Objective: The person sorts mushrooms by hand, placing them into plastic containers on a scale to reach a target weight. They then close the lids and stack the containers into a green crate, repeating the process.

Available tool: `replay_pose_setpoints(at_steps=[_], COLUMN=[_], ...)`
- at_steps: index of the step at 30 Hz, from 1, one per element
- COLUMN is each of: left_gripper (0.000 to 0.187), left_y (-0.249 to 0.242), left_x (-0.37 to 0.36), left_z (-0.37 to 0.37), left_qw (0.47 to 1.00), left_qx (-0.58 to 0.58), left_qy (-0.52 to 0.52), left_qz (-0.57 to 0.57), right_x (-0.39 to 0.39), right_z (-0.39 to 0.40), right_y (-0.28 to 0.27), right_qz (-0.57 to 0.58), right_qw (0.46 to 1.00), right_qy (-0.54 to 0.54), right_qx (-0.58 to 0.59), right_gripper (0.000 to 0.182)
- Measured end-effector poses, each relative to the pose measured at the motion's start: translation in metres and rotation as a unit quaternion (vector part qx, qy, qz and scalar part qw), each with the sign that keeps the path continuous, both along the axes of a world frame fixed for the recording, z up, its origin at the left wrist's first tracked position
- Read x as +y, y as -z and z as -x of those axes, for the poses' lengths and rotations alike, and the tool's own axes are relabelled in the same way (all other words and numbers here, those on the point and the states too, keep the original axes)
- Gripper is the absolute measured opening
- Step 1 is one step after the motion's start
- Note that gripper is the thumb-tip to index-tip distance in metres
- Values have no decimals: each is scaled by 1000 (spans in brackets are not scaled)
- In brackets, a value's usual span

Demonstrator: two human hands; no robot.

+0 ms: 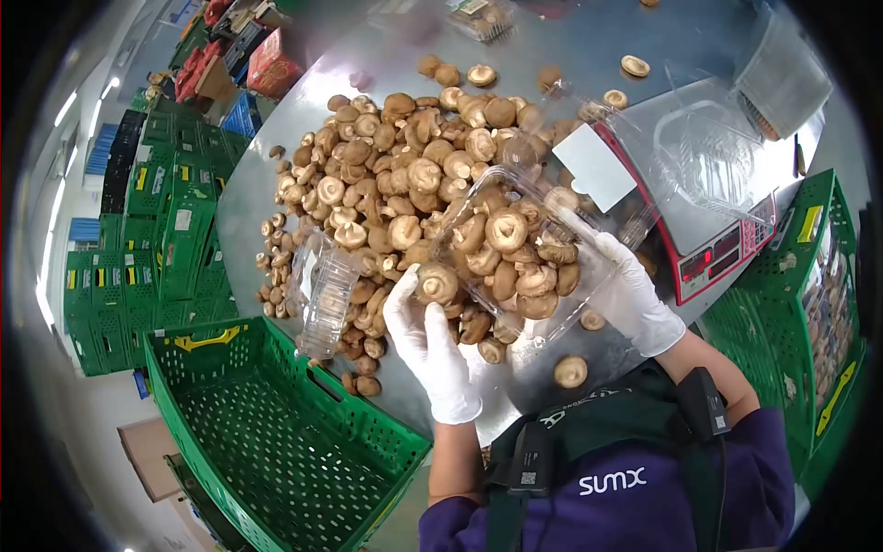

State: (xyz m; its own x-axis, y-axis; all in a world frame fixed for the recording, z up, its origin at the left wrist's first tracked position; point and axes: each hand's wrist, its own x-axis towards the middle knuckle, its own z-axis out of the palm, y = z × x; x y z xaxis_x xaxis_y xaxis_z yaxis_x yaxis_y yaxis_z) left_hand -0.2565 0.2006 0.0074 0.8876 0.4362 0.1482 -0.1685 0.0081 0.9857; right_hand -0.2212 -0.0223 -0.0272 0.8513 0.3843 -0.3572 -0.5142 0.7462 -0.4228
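My left hand [430, 354], in a white glove, pinches a brown shiitake mushroom [437, 283] between thumb and fingers, just left of a clear plastic tray. Several mushrooms fill this clear plastic tray [602, 281], some cap up and others showing pale undersides. Gloved in white as well, my right hand [635, 296] grips the tray's right side; part of its fingers is hidden by the plastic. Behind and left of the tray spreads a large heap of loose shiitake mushrooms [386, 175] on the metal table [253, 198].
A red weighing scale [722, 253] with clear empty trays [704, 147] on it stands at right. Another clear tray [328, 299] lies tilted against the heap. Green crates stand at left [276, 391] and right [819, 304]. A white card [593, 167] lies near the scale.
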Motion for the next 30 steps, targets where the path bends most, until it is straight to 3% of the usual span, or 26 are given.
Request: replay_pose_setpoints(at_steps=[5,8,11,14,15,16,18,22,26,29,30], left_gripper=[41,40,42,43,48,50,49,42,40,41,40], left_y=[9,12,16,22,27,40,37,28,5,6,10], left_x=[12,15,22,30,37,47,39,22,-10,-29,-28], left_z=[-7,-18,-30,-44,-48,-51,-51,-43,-35,-43,-42], left_qw=[999,1000,999,995,984,943,907,881,887,849,876], left_qx=[6,6,11,16,38,32,68,-6,-75,-52,-28], left_qy=[8,1,-16,-6,9,18,2,-68,125,174,174], left_qz=[53,16,-27,-100,-175,-331,-415,-468,-438,-496,-450], right_x=[2,0,-3,0,-1,-2,-2,2,10,13,13], right_z=[-1,-2,-2,-5,-6,-6,-9,-12,-16,-15,-16], right_y=[0,20,18,9,10,11,10,0,-10,-7,-6], right_qz=[42,92,72,30,33,37,50,80,116,152,158], right_qw=[999,995,997,999,999,999,998,995,988,979,978], right_qy=[11,21,7,30,28,26,28,49,62,62,61], right_qx=[-27,-35,-20,-14,-12,-10,-16,-39,-76,-119,-123], right_gripper=[56,66,65,53,53,53,54,54,55,55,55])
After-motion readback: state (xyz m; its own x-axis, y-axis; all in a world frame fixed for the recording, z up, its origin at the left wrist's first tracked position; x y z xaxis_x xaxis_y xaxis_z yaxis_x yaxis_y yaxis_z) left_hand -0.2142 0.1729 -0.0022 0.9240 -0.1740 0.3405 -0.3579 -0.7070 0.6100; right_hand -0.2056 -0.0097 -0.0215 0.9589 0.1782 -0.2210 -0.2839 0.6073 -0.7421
